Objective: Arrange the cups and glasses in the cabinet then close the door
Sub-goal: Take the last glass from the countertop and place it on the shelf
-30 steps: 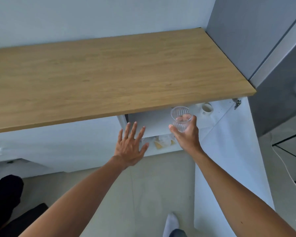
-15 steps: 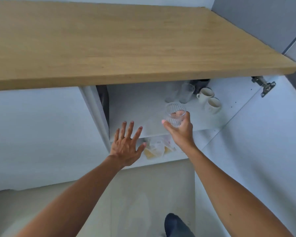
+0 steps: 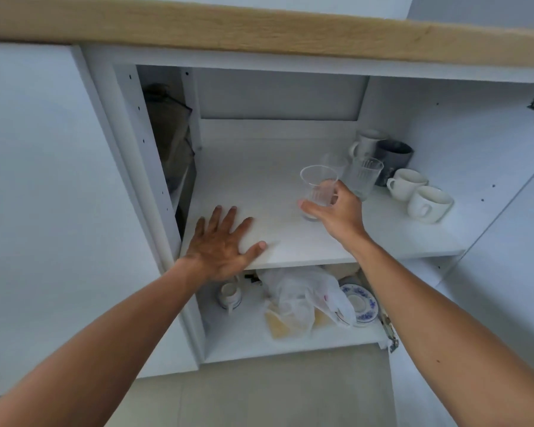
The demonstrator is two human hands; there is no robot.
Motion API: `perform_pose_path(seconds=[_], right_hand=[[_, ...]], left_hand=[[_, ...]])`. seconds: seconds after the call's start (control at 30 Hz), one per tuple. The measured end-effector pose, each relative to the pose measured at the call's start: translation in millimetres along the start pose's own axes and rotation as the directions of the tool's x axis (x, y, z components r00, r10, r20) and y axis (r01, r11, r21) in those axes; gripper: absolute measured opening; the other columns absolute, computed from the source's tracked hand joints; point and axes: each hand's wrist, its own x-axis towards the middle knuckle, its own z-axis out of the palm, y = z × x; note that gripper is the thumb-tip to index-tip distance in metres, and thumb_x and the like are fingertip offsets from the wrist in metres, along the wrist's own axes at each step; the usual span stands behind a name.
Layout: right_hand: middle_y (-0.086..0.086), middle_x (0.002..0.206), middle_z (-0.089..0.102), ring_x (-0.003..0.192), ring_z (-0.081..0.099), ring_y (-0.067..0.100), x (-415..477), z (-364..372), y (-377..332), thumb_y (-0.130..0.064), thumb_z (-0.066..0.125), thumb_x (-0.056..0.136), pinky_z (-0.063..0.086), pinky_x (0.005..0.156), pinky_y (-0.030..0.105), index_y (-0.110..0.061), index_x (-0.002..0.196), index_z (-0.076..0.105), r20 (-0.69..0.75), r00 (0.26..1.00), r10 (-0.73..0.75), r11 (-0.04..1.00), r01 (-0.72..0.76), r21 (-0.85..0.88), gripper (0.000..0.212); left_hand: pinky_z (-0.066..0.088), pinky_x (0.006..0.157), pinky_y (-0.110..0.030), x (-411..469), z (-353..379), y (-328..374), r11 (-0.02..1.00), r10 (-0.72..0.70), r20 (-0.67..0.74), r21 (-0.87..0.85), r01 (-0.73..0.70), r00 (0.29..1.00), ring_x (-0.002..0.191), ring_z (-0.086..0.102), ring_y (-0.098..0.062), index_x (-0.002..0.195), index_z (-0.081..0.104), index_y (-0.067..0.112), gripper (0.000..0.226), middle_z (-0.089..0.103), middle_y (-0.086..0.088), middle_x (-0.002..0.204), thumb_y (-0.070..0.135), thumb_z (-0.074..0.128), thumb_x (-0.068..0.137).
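My right hand (image 3: 336, 214) grips a clear ribbed glass (image 3: 316, 186) just above the white upper shelf (image 3: 259, 186) of the open cabinet. My left hand (image 3: 222, 241) lies flat with fingers spread on the shelf's front edge. Behind the held glass stand two more clear glasses (image 3: 363, 177). At the back right are a white mug (image 3: 366, 144) and a dark grey mug (image 3: 393, 158). In front of those sit two white cups (image 3: 420, 194). The cabinet door (image 3: 506, 272) hangs open at the right.
A wooden countertop (image 3: 259, 29) overhangs the cabinet. On the lower shelf lie a small patterned cup (image 3: 230, 295), a plastic bag (image 3: 299, 300) and a blue-patterned saucer (image 3: 359, 303). A closed white door (image 3: 43, 195) is at the left. Dark material (image 3: 170, 134) fills the left inner side.
My view has dropped below the countertop, showing the cabinet's inside. My right hand has carried the glass onto the upper shelf area. My left hand has come to rest on the shelf edge.
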Motion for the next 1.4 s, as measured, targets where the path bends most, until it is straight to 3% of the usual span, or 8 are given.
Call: perform_pose_path(seconds=[0.07,0.2,0.47,0.7,1.0,1.23,1.4], right_hand=[[0.002,0.1,0.069,0.092,0.064,0.014,11,4,3,-0.039,0.09,0.065,0.05,0.074,0.021,-0.015,0.101,0.061,0.023,1.0,0.007,1.0,-0.007,0.002,0.052],[-0.003,0.095,0.069,0.087,0.065,0.009,29,19,7,-0.039,0.092,0.061,0.047,0.066,0.015,-0.018,0.097,0.062,0.035,0.999,0.039,0.999,-0.04,0.034,0.052],[0.004,0.1,0.069,0.093,0.066,0.019,56,45,15,-0.032,0.093,0.062,0.055,0.08,0.032,-0.011,0.1,0.063,0.025,0.998,0.057,0.997,-0.058,0.041,0.052],[0.001,0.1,0.066,0.094,0.066,0.019,70,60,16,-0.027,0.093,0.063,0.055,0.084,0.03,-0.014,0.103,0.061,0.033,0.996,0.08,0.996,-0.081,0.047,0.053],[0.003,0.103,0.069,0.096,0.067,0.02,83,70,23,-0.036,0.094,0.058,0.056,0.087,0.037,-0.014,0.105,0.062,-0.02,0.992,0.128,0.992,-0.128,0.014,0.061],[0.002,0.106,0.071,0.097,0.068,0.017,77,64,21,-0.038,0.093,0.06,0.055,0.083,0.028,-0.013,0.111,0.064,0.03,0.986,0.165,0.986,-0.166,0.003,0.064],[0.008,0.127,0.061,0.117,0.058,0.02,61,42,20,-0.04,0.09,0.066,0.045,0.094,0.024,-0.008,0.126,0.057,0.066,0.978,0.196,0.979,-0.192,-0.065,0.076]], left_hand=[[-0.006,0.12,-0.053,5,-1,-2,1.0,0.002,0.031,-0.022,-0.001,1.0,0.15,-0.019,-0.023,0.152,-0.006,0.044,0.09,-0.015,0.005,0.165,0.089,-0.001,0.074],[-0.004,0.12,-0.054,8,0,-3,0.999,0.013,0.029,-0.033,-0.012,0.999,0.151,-0.014,-0.023,0.152,-0.005,0.046,0.089,-0.011,0.005,0.165,0.089,0.002,0.075],[-0.005,0.12,-0.055,8,2,-3,0.999,0.018,0.011,-0.032,-0.018,1.0,0.151,-0.015,-0.022,0.152,-0.007,0.045,0.09,-0.013,0.005,0.165,0.089,-0.001,0.074],[-0.007,0.12,-0.054,8,0,-3,1.0,0.017,0.014,-0.021,-0.017,1.0,0.151,-0.017,-0.022,0.152,-0.009,0.044,0.087,-0.014,0.006,0.165,0.087,0.0,0.077],[-0.007,0.12,-0.054,8,1,-3,0.999,0.016,0.006,-0.028,-0.016,1.0,0.151,-0.018,-0.021,0.152,-0.009,0.045,0.089,-0.015,0.008,0.165,0.088,-0.002,0.074],[-0.008,0.12,-0.054,6,0,-3,0.999,0.021,0.026,-0.028,-0.02,0.999,0.15,-0.018,-0.022,0.152,-0.009,0.045,0.087,-0.015,0.006,0.165,0.087,0.0,0.076],[-0.006,0.12,-0.055,7,0,-2,0.999,0.032,0.028,-0.022,-0.031,0.999,0.15,-0.018,-0.023,0.152,-0.009,0.045,0.088,-0.015,0.005,0.165,0.088,-0.002,0.075]])
